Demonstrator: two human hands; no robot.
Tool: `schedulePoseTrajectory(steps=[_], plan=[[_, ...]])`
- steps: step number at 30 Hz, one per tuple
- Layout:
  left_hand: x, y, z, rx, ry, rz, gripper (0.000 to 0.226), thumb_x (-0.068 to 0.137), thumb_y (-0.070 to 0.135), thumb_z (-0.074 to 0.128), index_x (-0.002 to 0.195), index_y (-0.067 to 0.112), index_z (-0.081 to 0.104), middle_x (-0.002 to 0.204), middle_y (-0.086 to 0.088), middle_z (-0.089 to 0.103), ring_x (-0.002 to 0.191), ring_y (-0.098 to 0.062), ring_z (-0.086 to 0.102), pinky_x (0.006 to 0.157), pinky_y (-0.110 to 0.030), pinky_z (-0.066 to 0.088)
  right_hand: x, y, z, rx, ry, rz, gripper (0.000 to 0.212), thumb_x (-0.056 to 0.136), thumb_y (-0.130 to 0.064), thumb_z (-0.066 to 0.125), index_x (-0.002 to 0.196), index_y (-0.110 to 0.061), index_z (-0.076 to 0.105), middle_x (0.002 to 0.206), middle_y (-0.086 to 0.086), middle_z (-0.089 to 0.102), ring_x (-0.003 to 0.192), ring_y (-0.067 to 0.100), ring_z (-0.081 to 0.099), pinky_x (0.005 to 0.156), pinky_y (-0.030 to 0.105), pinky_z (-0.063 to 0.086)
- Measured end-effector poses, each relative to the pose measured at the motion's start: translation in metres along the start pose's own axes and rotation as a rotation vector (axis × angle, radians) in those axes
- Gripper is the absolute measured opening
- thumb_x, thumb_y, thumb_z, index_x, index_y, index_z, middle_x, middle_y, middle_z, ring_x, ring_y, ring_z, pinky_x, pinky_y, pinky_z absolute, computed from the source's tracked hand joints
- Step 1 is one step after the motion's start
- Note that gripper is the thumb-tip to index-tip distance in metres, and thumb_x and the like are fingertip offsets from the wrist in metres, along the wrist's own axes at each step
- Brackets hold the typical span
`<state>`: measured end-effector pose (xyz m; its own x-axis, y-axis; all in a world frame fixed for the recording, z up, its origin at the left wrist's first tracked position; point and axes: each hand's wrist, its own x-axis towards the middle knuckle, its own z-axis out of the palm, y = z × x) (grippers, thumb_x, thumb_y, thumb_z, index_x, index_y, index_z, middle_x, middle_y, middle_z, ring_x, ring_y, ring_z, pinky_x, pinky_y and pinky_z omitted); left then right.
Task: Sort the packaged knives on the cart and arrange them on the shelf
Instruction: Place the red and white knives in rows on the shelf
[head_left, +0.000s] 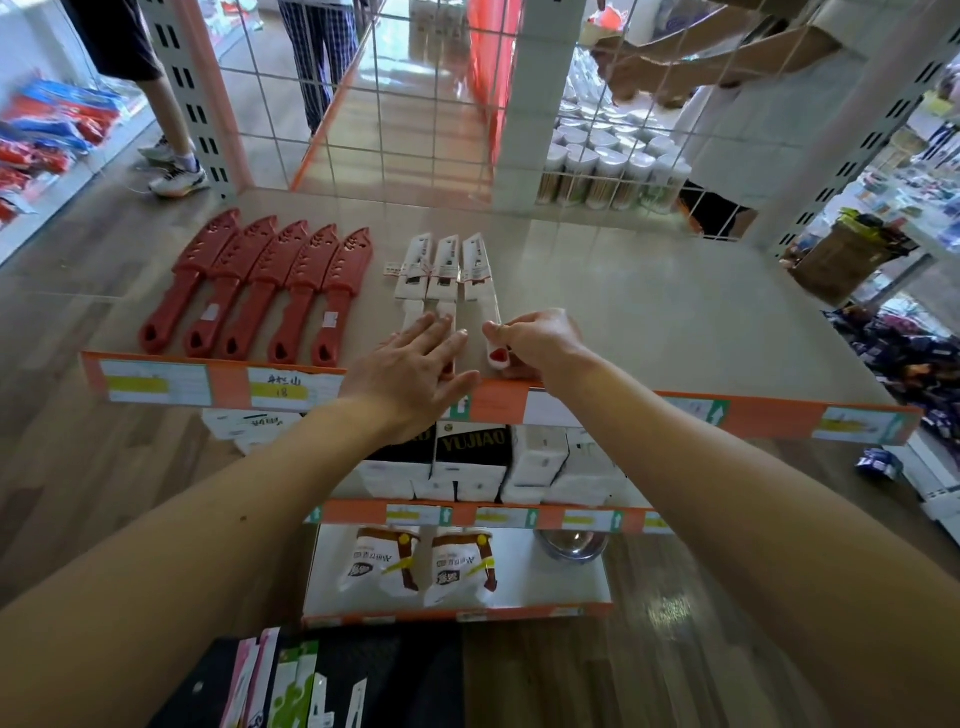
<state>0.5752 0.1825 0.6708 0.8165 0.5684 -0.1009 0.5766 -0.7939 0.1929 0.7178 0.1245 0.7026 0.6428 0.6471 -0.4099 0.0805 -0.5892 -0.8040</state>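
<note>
Several red sheathed knives (270, 291) lie side by side on the left of the top shelf (675, 322). To their right lie three white packaged knives (447, 270), handles toward me. My left hand (415, 364) rests flat, fingers spread, on the handles of the left two white knives. My right hand (540, 338) pinches the handle end of the rightmost white knife (480, 270), whose red-holed tip shows below my thumb. At the bottom edge, more packaged items (291, 680) lie on a dark surface, probably the cart.
A wire grid (415, 104) backs the shelf. Orange price strips (571, 405) run along the shelf fronts. Lower shelves hold white boxes (540, 462) and bagged goods (421, 566). People stand beyond the grid at upper left. The right half of the top shelf is bare.
</note>
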Motion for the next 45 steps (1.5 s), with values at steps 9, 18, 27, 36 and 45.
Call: schedulePoseTrajectory(steps=[9, 18, 27, 36, 45], plan=[[0.001, -0.004, 0.01, 0.04, 0.127, 0.034, 0.068, 0.091, 0.059, 0.015, 0.149, 0.025, 0.007, 0.158, 0.005, 0.0, 0.146, -0.01, -0.004, 0.117, -0.029, 0.008, -0.006, 0.003, 0.006, -0.312, 0.061, -0.238, 0.032, 0.082, -0.038, 0.068, 0.081, -0.007, 0.072, 0.076, 0.006, 0.07, 0.065, 0.014, 0.061, 0.07, 0.03, 0.057], [0.001, -0.004, 0.013, 0.015, 0.16, 0.033, 0.065, 0.093, 0.055, 0.02, 0.149, 0.024, 0.011, 0.158, 0.002, 0.004, 0.146, -0.013, 0.0, 0.118, -0.03, 0.009, -0.012, 0.008, 0.02, -0.506, 0.117, -0.366, 0.03, 0.087, -0.029, 0.062, 0.072, -0.003, 0.067, 0.074, 0.011, 0.065, 0.07, 0.024, 0.063, 0.069, 0.035, 0.053], [0.001, -0.004, 0.013, 0.024, 0.183, 0.041, 0.065, 0.093, 0.054, 0.024, 0.148, 0.021, 0.017, 0.158, 0.0, 0.009, 0.146, -0.014, 0.003, 0.117, -0.03, 0.01, -0.015, 0.009, 0.018, -0.561, 0.112, -0.387, 0.033, 0.084, -0.022, 0.06, 0.053, -0.013, 0.052, 0.055, 0.0, 0.05, 0.061, 0.018, 0.053, 0.062, 0.029, 0.046], [-0.002, -0.003, 0.01, -0.013, 0.173, 0.027, 0.065, 0.092, 0.057, 0.025, 0.147, 0.023, 0.022, 0.158, 0.002, 0.012, 0.146, -0.014, 0.006, 0.117, -0.031, 0.013, -0.015, 0.009, 0.015, -0.549, 0.096, -0.374, 0.026, 0.088, -0.026, 0.059, 0.079, -0.003, 0.069, 0.082, 0.011, 0.067, 0.079, 0.023, 0.061, 0.076, 0.032, 0.051], [-0.016, 0.001, -0.002, -0.016, 0.035, 0.039, 0.067, 0.093, 0.057, 0.021, 0.149, 0.02, 0.013, 0.158, 0.003, 0.008, 0.146, -0.012, 0.003, 0.117, -0.028, 0.004, -0.025, 0.009, 0.019, -0.579, 0.137, -0.341, 0.037, 0.09, -0.028, 0.056, 0.123, -0.013, 0.062, 0.121, 0.012, 0.063, 0.113, 0.026, 0.056, 0.096, 0.033, 0.046]])
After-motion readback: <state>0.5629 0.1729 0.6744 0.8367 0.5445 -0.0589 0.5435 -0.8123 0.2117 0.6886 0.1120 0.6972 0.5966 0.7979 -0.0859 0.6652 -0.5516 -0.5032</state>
